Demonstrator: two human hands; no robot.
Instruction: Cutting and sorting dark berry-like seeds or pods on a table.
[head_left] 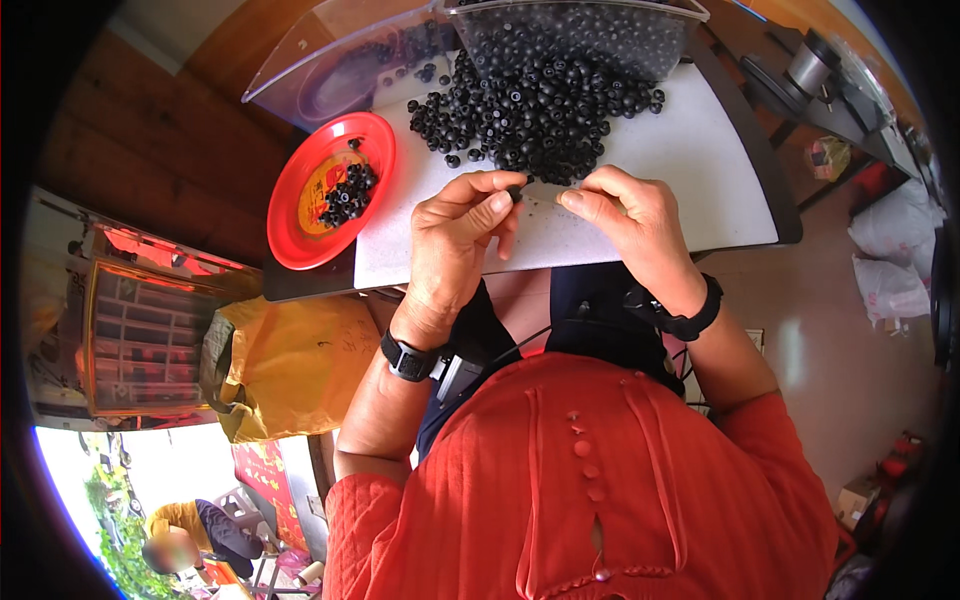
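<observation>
My left hand [450,230] pinches a small black round part [514,193] between thumb and forefinger, above the near edge of a white board [700,180]. Just to its right, my right hand [640,220] is closed in a pinch, thumb against forefinger; whatever its fingertips hold is too small to make out. Beyond both hands spreads a heap of black round parts [540,125], some showing a hole or ring. A red plate [284,218] on the left carries a smaller cluster of similar black parts [350,193].
A clear plastic bin [690,12] stands at the back, with black parts inside and spilling before it. Another clear panel [300,70] leans at back left. A yellow bag [290,370] sits below left, white bags [895,250] at right. Another person [205,535] is far off at lower left.
</observation>
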